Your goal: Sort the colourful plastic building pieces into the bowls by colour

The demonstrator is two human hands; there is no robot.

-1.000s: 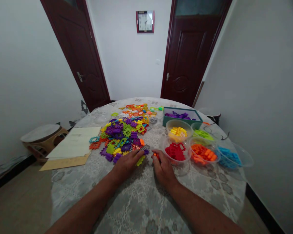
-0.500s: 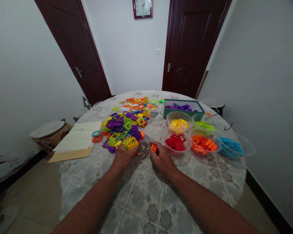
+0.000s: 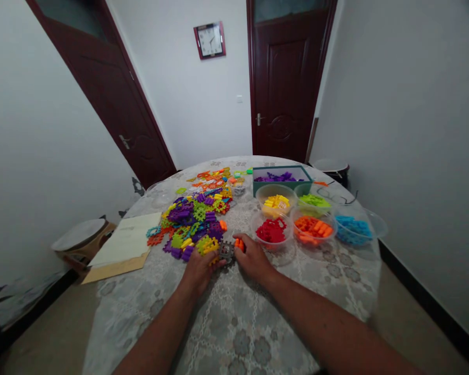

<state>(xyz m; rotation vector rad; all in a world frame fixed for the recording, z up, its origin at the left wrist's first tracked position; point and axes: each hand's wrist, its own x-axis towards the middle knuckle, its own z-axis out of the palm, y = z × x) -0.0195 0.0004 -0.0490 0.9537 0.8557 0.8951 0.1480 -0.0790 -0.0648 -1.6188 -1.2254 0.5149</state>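
Near the front of the pile, my left hand (image 3: 199,270) is closed around a yellow interlocking building piece (image 3: 207,245). My right hand (image 3: 255,260) pinches an orange building piece (image 3: 239,245) between thumb and fingers. Between the two hands is a dark grey toothed building piece (image 3: 227,252); whether it is joined to the yellow or the orange one, I cannot tell. Just beyond my left hand spreads a heap of mixed building pieces (image 3: 199,211), purple, green, yellow and orange.
To the right stand clear bowls of red pieces (image 3: 271,230), orange pieces (image 3: 313,229), yellow pieces (image 3: 276,203), green pieces (image 3: 315,202) and blue pieces (image 3: 352,229). Behind them is a green box (image 3: 260,190) with purple pieces. Paper sheets (image 3: 125,237) lie left; glasses (image 3: 349,200) rest far right.
The view has tilted up and shifted right. My hands have come slightly closer together, and the grey piece between them shows more clearly. Both hands keep their pieces.
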